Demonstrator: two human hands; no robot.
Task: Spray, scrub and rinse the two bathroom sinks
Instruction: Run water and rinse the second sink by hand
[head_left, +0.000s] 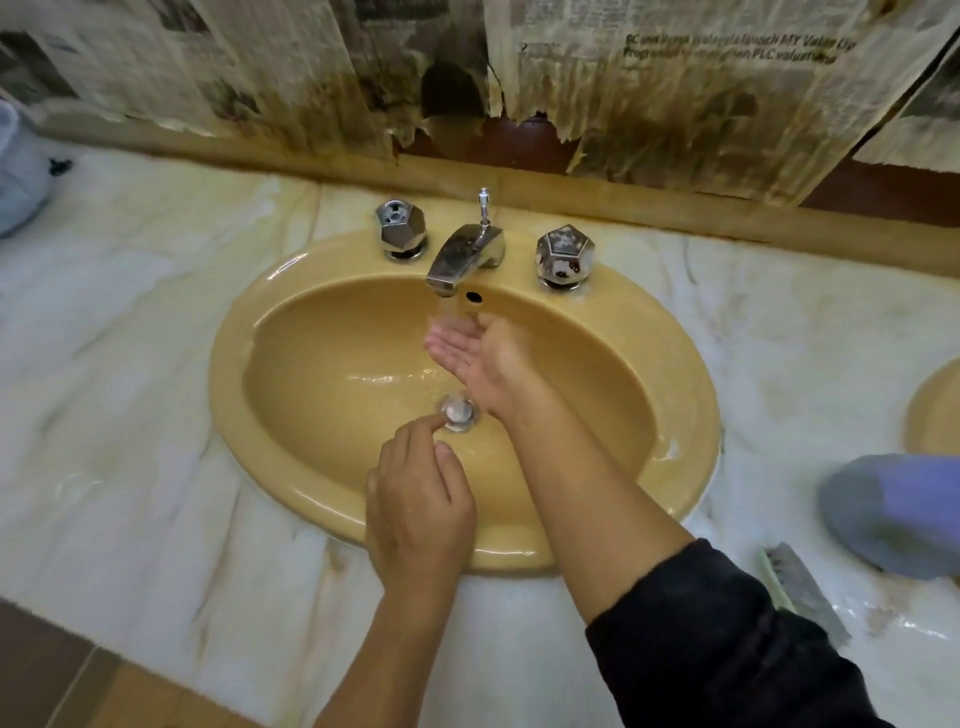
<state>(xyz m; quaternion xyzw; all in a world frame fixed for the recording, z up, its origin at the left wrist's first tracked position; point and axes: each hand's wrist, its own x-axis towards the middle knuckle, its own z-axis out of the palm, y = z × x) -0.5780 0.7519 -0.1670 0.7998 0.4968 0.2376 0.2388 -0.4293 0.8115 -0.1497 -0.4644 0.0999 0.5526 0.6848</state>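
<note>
Left hand (421, 499) presses one fingertip on the drain stopper (459, 410), its other fingers loosely curled on nothing; right hand (475, 353) lies cupped and open under the running spout (462, 254) — rinsing.

Judging by the wet, foam-free yellow sink (291, 483) in the near middle, spraying and scrubbing here look done — only the rinse remains, while the second sink (935, 415) at the far right edge shows too little to judge. Right of the basin, a scrub brush (800, 587) lies idle. Newspaper on the far wall (727, 47) reads partly "launch MY Value"; the rest is blurred.
</note>
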